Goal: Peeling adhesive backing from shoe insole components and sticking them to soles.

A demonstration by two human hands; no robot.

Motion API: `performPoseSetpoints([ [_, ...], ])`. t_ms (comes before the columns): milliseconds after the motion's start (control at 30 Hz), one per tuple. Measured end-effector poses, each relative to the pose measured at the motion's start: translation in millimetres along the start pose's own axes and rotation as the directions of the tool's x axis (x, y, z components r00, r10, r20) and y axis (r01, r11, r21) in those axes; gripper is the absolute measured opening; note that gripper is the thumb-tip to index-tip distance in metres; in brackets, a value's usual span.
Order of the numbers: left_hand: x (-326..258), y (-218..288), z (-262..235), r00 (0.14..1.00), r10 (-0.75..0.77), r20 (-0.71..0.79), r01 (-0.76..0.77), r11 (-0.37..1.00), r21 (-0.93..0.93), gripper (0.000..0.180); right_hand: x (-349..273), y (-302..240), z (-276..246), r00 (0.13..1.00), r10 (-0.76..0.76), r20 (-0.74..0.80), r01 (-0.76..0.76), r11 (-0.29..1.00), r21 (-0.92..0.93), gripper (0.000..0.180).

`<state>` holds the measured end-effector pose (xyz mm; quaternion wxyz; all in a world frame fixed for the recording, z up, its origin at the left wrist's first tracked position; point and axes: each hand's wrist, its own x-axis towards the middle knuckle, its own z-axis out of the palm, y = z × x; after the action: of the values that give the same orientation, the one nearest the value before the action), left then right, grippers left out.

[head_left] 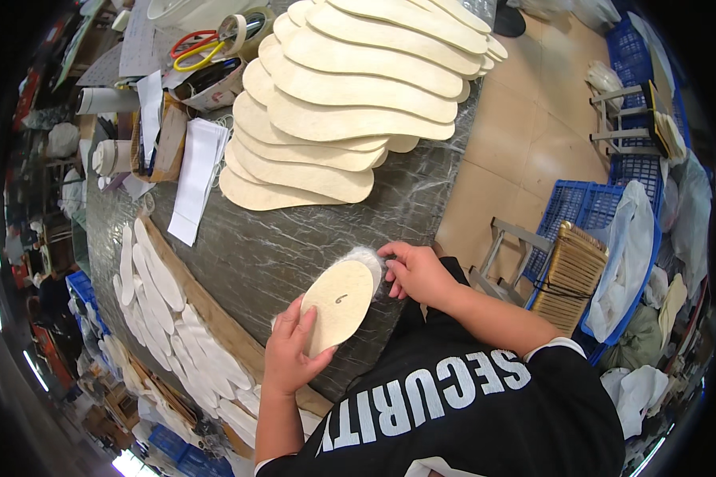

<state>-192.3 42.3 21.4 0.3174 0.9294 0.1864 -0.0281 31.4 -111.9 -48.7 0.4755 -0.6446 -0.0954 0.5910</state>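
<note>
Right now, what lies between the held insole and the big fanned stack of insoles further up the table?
Head view: only bare grey wrapped tabletop lies between the beige fleece-edged insole, held by both hands, and the fanned stack of cream insoles.

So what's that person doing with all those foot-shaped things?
A person is working at a grey table with both bare hands on one tan insole. The left hand holds its near end, and the right hand presses the far end, where white fluffy lining sticks out from under it. A big fanned-out stack of insoles lies farther back on the table, with white insole pieces piled along the left edge.
</note>
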Motion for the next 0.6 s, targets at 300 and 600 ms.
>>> performPoseSetpoints([
  [300,17,-7,5,0.996,0.085,0.030,-0.087,0.995,0.057,0.070,3,5,4,0.999,0.026,0.025,-0.027,0.999,0.026,0.029],
  [600,21,-11,10,0.998,0.056,0.031,-0.057,0.998,0.030,0.070,2,1,2,0.997,0.054,0.047,-0.054,0.999,0.001,0.031],
])
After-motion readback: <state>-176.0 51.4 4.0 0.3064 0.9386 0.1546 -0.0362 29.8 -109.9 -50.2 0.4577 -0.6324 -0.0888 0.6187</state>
